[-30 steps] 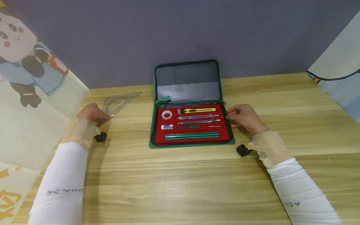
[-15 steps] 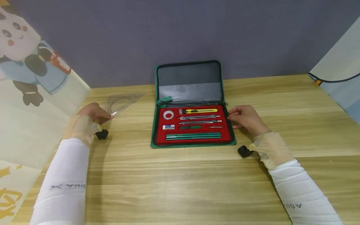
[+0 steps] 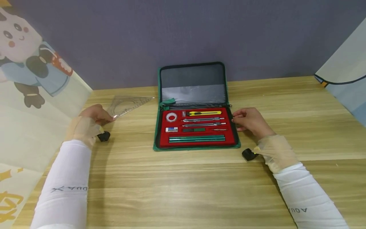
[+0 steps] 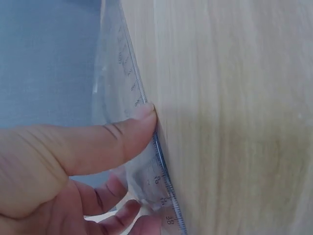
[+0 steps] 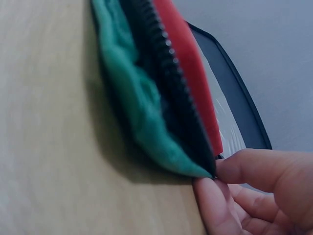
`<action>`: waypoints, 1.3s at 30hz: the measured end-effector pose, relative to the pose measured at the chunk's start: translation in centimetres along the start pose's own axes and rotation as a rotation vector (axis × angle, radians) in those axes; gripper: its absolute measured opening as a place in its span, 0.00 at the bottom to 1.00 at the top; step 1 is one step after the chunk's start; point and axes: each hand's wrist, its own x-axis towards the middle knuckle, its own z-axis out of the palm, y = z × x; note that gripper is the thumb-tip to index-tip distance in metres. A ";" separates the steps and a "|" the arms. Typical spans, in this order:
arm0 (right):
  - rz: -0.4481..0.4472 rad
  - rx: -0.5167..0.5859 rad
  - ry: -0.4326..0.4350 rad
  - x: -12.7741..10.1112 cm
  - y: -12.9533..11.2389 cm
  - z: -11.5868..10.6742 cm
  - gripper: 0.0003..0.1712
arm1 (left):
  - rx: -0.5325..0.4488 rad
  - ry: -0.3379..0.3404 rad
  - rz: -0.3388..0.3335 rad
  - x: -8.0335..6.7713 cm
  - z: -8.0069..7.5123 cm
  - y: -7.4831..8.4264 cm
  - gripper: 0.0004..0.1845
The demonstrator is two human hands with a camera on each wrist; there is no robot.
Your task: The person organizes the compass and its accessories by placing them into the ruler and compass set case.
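My left hand pinches the lower corner of a clear plastic set square between thumb and fingers, left of the case. Close up in the left wrist view, the thumb lies on the set square's edge by its printed scale. On the table stands an unzipped green drawing-set case, its lid raised against the wall. My right hand pinches the case's right edge. In the right wrist view, thumb and fingertips meet on the green fabric beside the black zipper.
The case's red tray bears a yellow utility knife, a white round tape roll or dial, compasses, an eraser and green pencils. A grey wall rises behind the wooden table.
The set square has turned in my left hand, its far tip now lower and further right, closer to the case. My right hand keeps its pinch on the case's edge.
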 end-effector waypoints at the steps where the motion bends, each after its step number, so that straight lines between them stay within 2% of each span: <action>1: -0.001 0.000 0.000 0.0 0.0 0.0 0.23 | 0.015 0.014 0.007 0.0 0.0 0.0 0.19; 4: -0.002 -0.001 -0.001 0.0 -0.1 -0.1 0.23 | 0.002 0.054 0.020 0.0 0.1 0.0 0.15; 8: -0.005 -0.004 -0.004 -0.1 -0.1 -0.2 0.23 | -0.035 0.073 0.058 0.1 0.3 -0.3 0.14; 12: -0.004 -0.002 -0.007 -0.2 -0.1 -0.2 0.23 | -0.001 0.117 0.127 0.2 0.6 -1.1 0.15; 14: -0.003 -0.001 -0.008 -0.3 -0.2 -0.2 0.23 | -0.010 0.134 0.147 0.3 0.8 -1.5 0.22; 18: -0.010 0.002 -0.010 -0.3 -0.1 -0.2 0.22 | -0.080 0.143 0.164 0.4 1.0 -2.0 0.50; 20: -0.016 0.003 -0.010 -0.3 -0.1 -0.2 0.22 | -0.100 0.145 0.176 0.4 1.1 -2.2 0.53; 26: -0.014 0.010 -0.006 -0.5 0.0 -0.3 0.21 | -0.134 0.214 0.247 0.5 1.4 -2.4 0.36; 29: -0.011 0.010 -0.008 -0.5 0.0 -0.3 0.21 | -0.163 0.253 0.274 0.6 1.3 -2.7 0.31; 32: -0.015 0.011 -0.004 -0.5 0.0 -0.4 0.21 | -0.151 0.308 0.288 0.7 1.1 -3.1 0.26; 36: -0.025 0.013 -0.001 -0.6 0.0 -0.4 0.21 | -0.187 0.380 0.387 0.4 1.0 -3.6 0.17; 39: -0.024 0.020 -0.015 -0.5 0.2 -0.2 0.21 | -0.205 0.418 0.442 -0.3 1.1 -3.9 0.15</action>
